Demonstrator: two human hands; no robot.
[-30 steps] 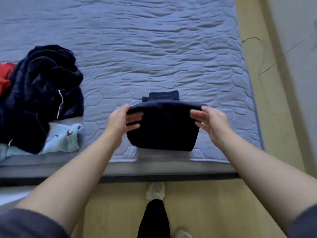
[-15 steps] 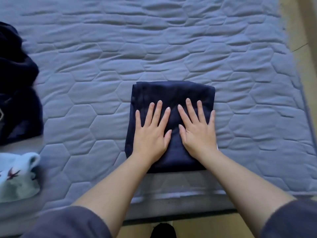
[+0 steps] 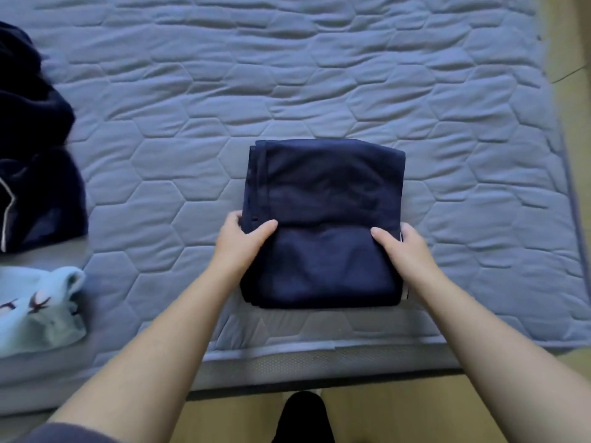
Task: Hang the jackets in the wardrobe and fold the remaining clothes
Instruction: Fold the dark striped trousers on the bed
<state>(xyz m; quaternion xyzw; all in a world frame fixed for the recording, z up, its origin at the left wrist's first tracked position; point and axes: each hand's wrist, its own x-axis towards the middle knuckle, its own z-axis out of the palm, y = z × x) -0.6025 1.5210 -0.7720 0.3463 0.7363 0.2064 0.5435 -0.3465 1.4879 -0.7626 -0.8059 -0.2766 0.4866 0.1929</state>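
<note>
A folded navy garment (image 3: 323, 193) lies as a neat rectangle on the quilted grey-blue mattress (image 3: 319, 75), near its front edge. My left hand (image 3: 238, 243) grips the garment's left side, thumb on top and fingers tucked under the edge. On the opposite side my right hand (image 3: 406, 251) grips it the same way, thumb lying on the cloth. A dark navy jacket (image 3: 35, 161) with a white cord is heaped at the left edge of the bed.
A light blue patterned garment (image 3: 38, 311) lies crumpled at the front left corner of the mattress. Wooden floor (image 3: 572, 43) runs along the bed's right side and in front of it, where my dark-trousered leg (image 3: 302, 417) stands.
Both hands held the garment up, then pressed flat on top of it on the bed. Now they have slid apart to its left and right sides and grip the edges.
</note>
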